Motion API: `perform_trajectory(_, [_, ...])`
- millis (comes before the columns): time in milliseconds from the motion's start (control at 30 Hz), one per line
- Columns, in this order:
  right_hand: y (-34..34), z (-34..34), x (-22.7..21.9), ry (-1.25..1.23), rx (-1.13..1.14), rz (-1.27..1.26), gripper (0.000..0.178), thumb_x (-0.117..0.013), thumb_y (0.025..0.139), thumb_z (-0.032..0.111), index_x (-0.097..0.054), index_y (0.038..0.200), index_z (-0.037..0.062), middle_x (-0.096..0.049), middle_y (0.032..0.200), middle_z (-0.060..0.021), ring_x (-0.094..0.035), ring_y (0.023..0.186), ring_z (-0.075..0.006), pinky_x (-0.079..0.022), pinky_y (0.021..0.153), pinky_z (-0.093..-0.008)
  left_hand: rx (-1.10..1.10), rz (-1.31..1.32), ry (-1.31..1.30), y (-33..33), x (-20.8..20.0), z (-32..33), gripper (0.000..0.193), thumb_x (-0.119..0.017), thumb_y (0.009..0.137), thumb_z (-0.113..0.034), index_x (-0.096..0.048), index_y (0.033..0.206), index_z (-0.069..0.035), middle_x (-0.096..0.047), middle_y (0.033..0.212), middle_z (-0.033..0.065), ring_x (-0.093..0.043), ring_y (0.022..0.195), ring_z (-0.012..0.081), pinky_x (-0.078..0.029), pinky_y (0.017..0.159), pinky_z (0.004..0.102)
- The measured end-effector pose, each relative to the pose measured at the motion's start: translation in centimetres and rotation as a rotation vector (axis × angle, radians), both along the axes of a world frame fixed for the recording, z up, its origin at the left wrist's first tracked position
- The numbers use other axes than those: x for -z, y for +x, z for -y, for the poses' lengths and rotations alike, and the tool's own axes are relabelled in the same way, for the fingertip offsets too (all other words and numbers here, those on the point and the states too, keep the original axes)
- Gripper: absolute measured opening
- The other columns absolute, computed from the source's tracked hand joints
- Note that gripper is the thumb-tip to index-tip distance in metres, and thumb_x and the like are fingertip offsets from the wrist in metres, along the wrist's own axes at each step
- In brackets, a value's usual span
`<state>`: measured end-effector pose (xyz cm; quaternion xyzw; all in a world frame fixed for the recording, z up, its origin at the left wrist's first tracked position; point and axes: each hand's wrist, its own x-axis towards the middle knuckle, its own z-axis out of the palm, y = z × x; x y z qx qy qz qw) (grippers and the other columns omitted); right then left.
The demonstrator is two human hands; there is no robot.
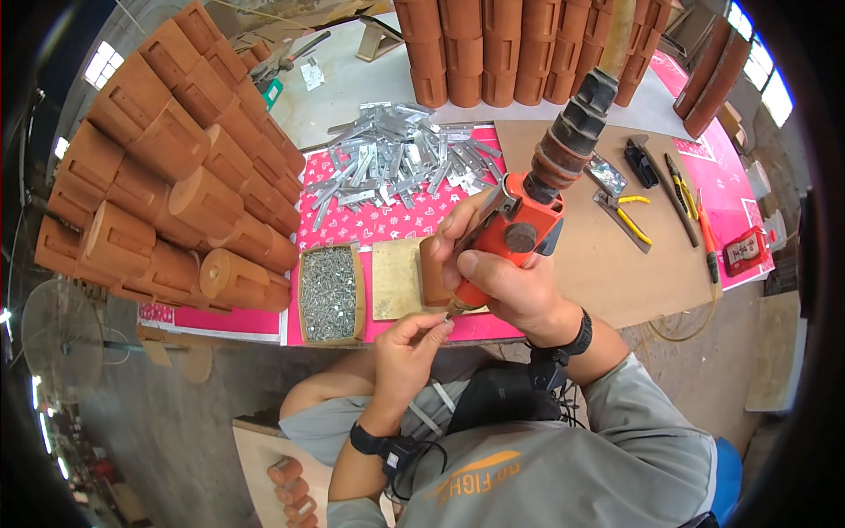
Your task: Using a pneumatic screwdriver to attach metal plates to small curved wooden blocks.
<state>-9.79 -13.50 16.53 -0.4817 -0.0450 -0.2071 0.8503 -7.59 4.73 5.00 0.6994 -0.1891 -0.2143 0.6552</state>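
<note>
My right hand (502,282) grips an orange pneumatic screwdriver (515,231), its coiled hose (576,123) rising to the upper right. The tool's tip (451,310) points down toward me at the table's near edge. My left hand (414,343) pinches something small at that tip; the piece itself is hidden by my fingers. Just behind the tool stands a brown wooden block (431,273) beside a pale square board (396,277). An open wooden box of screws (328,292) sits to the left.
A heap of metal brackets (396,158) lies on the pink table cover (370,224). Brown turned wooden pieces are stacked at left (176,167) and at the back (502,48). Pliers (629,216) and hand tools lie on a board at right.
</note>
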Motion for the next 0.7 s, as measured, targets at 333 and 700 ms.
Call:
perform_trajectory(333, [-0.3,-0.2,0.4,-0.014,0.009,-0.008,0.022,-0.06,0.076,-0.007,-0.062,0.098,-0.0033,-0.069,0.09,-0.0097,-0.064,0.071,-0.0116,-0.054,0.063,-0.0279,-0.035,0.037,-0.053,-0.5,-0.1,0.5,0.013,-0.075,0.09,-0.002,-0.073,0.102,0.003,-0.072,0.092,0.0057,-0.065,0.08,0.0084,-0.053,0.072,0.0235])
perform_trajectory(700, [0.1,1.2,1.6,-0.139,0.128,0.04,0.021,-0.062,0.077,-0.005,-0.063,0.098,-0.002,-0.069,0.091,-0.0085,-0.064,0.079,-0.0107,-0.053,0.071,-0.0265,-0.098,0.545,0.045,1.5,-0.1,3.7,0.016,-0.082,0.078,-0.004,-0.077,0.093,-0.006,-0.068,0.103,0.0086,-0.061,0.099,0.0247,-0.05,0.083,0.0358])
